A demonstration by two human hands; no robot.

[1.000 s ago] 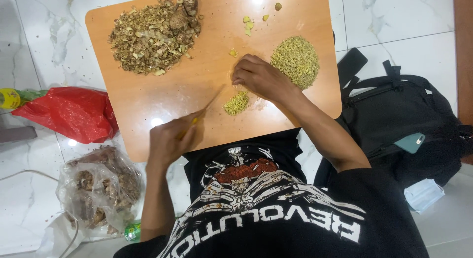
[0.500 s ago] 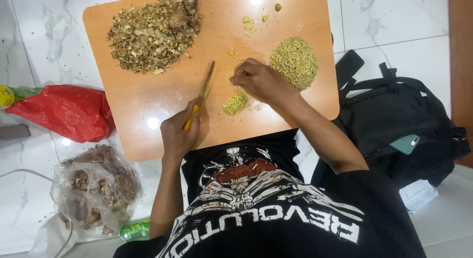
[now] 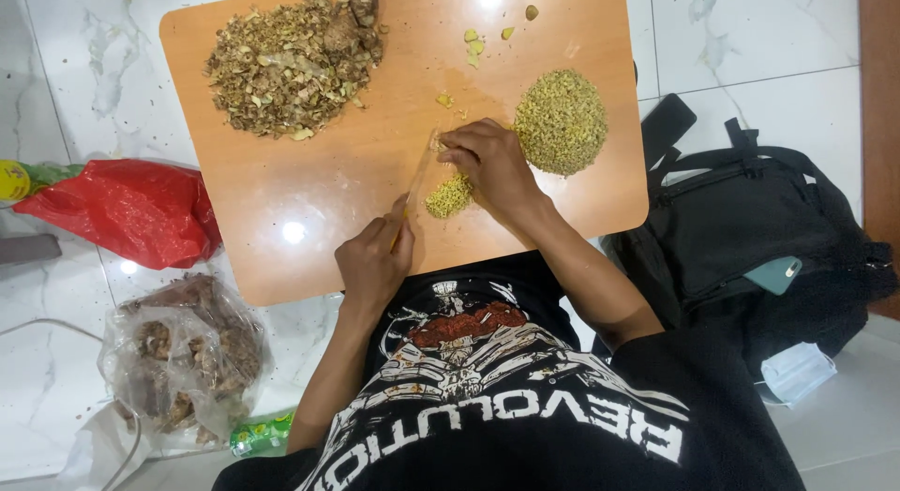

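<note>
I see the left hand [image 3: 375,261] clamped on a knife [image 3: 415,186], its blade angled up the wooden desk [image 3: 309,191]. The right hand [image 3: 487,163] pinches a small yellowish piece [image 3: 437,144] at the blade tip, just above a chopped pile [image 3: 449,196].

On your floor, left of the board: a red plastic bag [image 3: 127,212]. Nearer you on the left, a clear bag of brown roots [image 3: 183,360]. To your right, a black backpack [image 3: 759,247], a teal phone [image 3: 774,274] resting on it, and a pale face mask [image 3: 795,371] near it.
</note>
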